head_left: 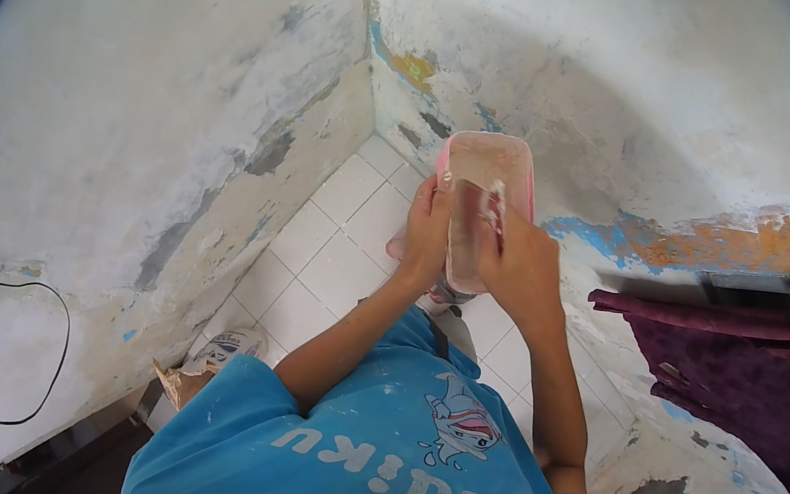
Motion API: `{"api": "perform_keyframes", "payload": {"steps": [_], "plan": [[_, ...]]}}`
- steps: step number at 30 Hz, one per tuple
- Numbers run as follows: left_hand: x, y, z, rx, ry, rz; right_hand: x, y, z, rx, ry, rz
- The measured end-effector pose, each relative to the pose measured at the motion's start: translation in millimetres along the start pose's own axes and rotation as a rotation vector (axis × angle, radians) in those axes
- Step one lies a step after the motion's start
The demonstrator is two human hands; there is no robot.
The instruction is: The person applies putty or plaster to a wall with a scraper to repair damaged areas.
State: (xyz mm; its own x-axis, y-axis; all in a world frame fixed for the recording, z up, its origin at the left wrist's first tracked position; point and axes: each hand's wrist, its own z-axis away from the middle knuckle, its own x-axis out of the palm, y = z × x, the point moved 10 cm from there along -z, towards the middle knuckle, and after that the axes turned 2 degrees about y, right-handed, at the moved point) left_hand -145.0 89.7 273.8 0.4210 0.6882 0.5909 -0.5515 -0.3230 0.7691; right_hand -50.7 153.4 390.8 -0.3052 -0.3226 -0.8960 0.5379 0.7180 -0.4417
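Note:
Both hands are in front of my body, above the tiled floor. My left hand (425, 231) grips the left side of a pink rectangular plastic container (492, 152), which has pale, dried residue inside. My right hand (523, 270) is closed on a flat scraper-like tool (467, 232) inside the container, with white paste along it; the tool's exact shape is partly hidden by my fingers.
Patchy, peeling walls (134, 89) meet in a corner over white floor tiles (314, 246). Purple cloth (729, 385) hangs at right below a dark ledge. A cable (65, 332) loops on the lower left wall. A bucket (230, 345) and torn brown material (179, 383) sit beside my left side.

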Motion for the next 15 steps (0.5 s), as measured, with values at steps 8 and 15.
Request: {"api": "perform_keyframes", "payload": {"steps": [8,15], "plan": [[4.6,-5.5,2.4,-0.061,-0.047,0.016,-27.8,10.8,-13.0,-0.006,0.132,0.119],[6.0,-3.5,0.4,-0.043,-0.022,-0.077,-16.4,-9.2,-5.2,-0.019,0.038,-0.004]]}}
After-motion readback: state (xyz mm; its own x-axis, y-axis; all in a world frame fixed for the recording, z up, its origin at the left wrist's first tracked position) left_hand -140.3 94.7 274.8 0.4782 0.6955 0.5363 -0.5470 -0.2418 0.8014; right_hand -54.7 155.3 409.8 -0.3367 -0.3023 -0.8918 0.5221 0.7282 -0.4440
